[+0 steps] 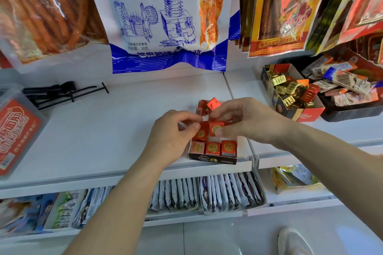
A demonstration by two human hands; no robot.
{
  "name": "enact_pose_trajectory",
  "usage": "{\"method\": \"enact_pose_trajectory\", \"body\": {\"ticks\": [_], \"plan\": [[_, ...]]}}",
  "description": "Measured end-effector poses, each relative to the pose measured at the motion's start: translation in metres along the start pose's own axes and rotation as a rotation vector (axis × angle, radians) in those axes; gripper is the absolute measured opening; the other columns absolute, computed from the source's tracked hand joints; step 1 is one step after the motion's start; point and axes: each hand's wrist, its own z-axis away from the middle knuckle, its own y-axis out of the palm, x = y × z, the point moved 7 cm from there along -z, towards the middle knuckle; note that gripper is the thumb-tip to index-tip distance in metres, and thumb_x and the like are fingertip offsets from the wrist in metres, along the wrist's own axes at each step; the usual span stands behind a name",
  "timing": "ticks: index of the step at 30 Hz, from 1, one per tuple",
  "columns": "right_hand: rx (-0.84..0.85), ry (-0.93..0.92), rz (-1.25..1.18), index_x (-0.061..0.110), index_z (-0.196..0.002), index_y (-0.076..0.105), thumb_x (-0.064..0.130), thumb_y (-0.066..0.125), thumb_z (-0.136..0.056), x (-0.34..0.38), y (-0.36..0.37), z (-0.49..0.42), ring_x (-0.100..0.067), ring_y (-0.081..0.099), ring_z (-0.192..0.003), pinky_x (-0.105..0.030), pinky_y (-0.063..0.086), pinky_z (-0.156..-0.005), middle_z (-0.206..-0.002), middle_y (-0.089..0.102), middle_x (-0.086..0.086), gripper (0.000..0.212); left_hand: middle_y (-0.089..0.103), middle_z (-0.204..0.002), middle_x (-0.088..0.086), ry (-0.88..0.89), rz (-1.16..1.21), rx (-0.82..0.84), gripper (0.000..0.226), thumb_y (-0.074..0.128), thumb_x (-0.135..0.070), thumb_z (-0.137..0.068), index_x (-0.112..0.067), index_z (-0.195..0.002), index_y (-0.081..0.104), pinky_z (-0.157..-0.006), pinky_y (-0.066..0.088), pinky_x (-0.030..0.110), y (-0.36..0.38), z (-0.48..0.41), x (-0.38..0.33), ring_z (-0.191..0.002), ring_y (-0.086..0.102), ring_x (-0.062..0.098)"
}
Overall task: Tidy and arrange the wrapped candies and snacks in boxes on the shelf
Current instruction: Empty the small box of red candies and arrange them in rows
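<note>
filling the box (213, 159) row by row: my left fingers (187, 119) pinch one red candy (201, 133), my right fingers (226, 131) pinch its neighbour (216, 128); next, press both down level.

two hands, a left hand (172, 136) and a right hand (248, 120). one small box (213, 160) shows seven red candies (212, 148): three in front, two behind, two at the back. one second box (306, 117) holds well over a dozen sweets (292, 87), too jumbled to count; one tub (18, 128), one shoe (294, 242).
</note>
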Motion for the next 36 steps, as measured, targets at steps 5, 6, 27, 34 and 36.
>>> {"method": "enact_pose_trajectory", "body": {"ticks": [5, 6, 27, 34, 36], "plan": [[-0.037, 0.016, 0.117, 0.02, -0.089, 0.071, 0.012, 0.085, -0.073, -0.004, 0.004, -0.005, -0.022, 0.072, -0.088, -0.034, 0.061, -0.078, -0.092, 0.073, -0.006, 0.023, 0.061, -0.094, -0.012, -0.023, -0.036, 0.038, 0.01, 0.07, -0.028, -0.089, -0.036, -0.094, 0.074, -0.069, 0.04, 0.013, 0.006, -0.002, 0.008, -0.082, 0.057, 0.0], [-0.047, 0.012, 0.14, 0.021, -0.088, 0.071, 0.014, 0.086, -0.073, -0.004, 0.005, -0.005, -0.02, 0.072, -0.087, -0.035, 0.061, -0.078, -0.091, 0.072, -0.005, 0.022, 0.063, -0.093, -0.012, -0.035, -0.022, 0.036, 0.009, 0.07, -0.028, -0.089, -0.035, -0.093, 0.074, -0.068, 0.042, 0.014, 0.006, -0.003, 0.009, -0.081, 0.059, 0.001], [-0.086, -0.271, 0.82, 0.028, -0.097, 0.076, 0.032, 0.062, -0.093, 0.011, 0.015, -0.002, -0.008, 0.057, -0.087, -0.031, 0.051, -0.078, -0.099, 0.065, 0.007, 0.016, 0.065, -0.087, -0.02, -0.027, -0.029, 0.064, 0.008, 0.068, -0.032, -0.09, -0.037, -0.089, 0.074, -0.064, 0.04, 0.014, 0.004, -0.01, 0.012, -0.078, 0.06, -0.001], [-0.379, -0.134, 0.617, 0.036, -0.125, 0.061, 0.042, 0.06, -0.095, 0.001, -0.033, -0.036, -0.01, 0.057, -0.087, -0.02, 0.044, -0.063, -0.109, 0.055, 0.005, 0.031, 0.064, -0.092, -0.017, -0.012, 0.017, -0.113, 0.01, 0.066, -0.03, -0.093, -0.032, -0.102, 0.067, -0.061, 0.042, 0.011, 0.001, -0.02, 0.006, -0.078, 0.058, -0.001], [-0.311, -0.103, 0.645, 0.036, -0.132, 0.058, 0.046, 0.061, -0.093, -0.003, -0.025, -0.043, -0.013, 0.055, -0.096, -0.025, 0.047, -0.074, -0.112, 0.051, 0.002, 0.041, 0.063, -0.097, -0.013, -0.02, 0.026, -0.123, 0.016, 0.064, -0.035, -0.093, -0.035, -0.11, 0.063, -0.068, 0.053, 0.022, 0.007, -0.026, 0.005, -0.082, 0.06, 0.003]]}}
